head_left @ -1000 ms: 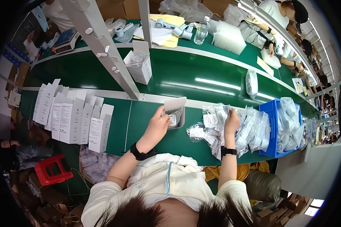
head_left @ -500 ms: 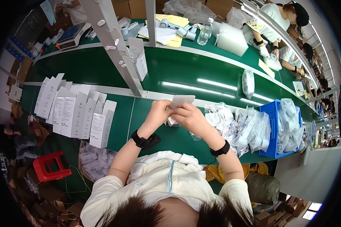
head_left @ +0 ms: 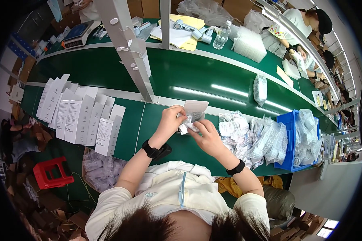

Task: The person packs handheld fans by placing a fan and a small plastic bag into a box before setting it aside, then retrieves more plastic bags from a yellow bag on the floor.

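Note:
In front of me a small white box (head_left: 196, 106) stands on the green bench with its top flap raised. A clear plastic bag with white contents (head_left: 184, 127) shows at its opening. My left hand (head_left: 171, 122) is closed, thumb and fingertips pinching the bag at the box's left side. My right hand (head_left: 208, 138) comes from the right, its bent fingers closed on the bag's other side. The fingers partly hide the box's body and what the bag holds.
White cartons with raised flaps (head_left: 78, 116) stand in rows at left. Bagged parts (head_left: 237, 132) are heaped at right beside a blue bin (head_left: 284, 120) of more bags. A metal post (head_left: 128, 48) rises behind my hands. A wrapped packet (head_left: 260, 89) lies farther back.
My right hand has drawn down and right, away from the raised flap. More of the box's opening and the bag now shows between my hands.

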The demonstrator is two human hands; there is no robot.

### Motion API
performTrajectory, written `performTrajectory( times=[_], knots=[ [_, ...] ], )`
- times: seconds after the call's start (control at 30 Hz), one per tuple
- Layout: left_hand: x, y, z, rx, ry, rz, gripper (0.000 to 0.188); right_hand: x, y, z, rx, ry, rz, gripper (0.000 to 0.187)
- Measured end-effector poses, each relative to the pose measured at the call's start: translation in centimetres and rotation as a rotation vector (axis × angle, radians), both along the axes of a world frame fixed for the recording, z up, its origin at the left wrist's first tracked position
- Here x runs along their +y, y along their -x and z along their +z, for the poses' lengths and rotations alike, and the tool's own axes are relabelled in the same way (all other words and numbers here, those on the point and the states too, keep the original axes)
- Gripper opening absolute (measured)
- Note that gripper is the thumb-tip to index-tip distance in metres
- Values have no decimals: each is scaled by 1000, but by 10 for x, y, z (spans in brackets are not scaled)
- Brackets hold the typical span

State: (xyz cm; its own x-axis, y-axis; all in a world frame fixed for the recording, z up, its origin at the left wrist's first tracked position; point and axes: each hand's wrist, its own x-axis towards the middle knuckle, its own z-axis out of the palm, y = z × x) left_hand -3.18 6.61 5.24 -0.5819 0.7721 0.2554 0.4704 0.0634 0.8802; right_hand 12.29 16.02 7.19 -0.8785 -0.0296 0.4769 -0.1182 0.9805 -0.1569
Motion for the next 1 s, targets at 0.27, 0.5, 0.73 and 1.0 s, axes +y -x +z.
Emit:
performTrajectory(
  times=[0.27, 0.5, 0.73, 1.0],
  knots=[
    [1, -2, -4, -5, 13, 31, 13, -2, 11, -9, -64, 0, 70, 27],
    [-8, -5, 4, -47, 108, -62, 21, -26, 24, 4, -403, -201, -177, 36],
    [-115, 56, -20, 28, 151, 343, 31, -14, 11, -33, 10, -25, -108, 40],
    [-206, 88, -78, 564, 984, 655, 70, -2, 14, -31, 109, 331, -131, 59]
  ],
)
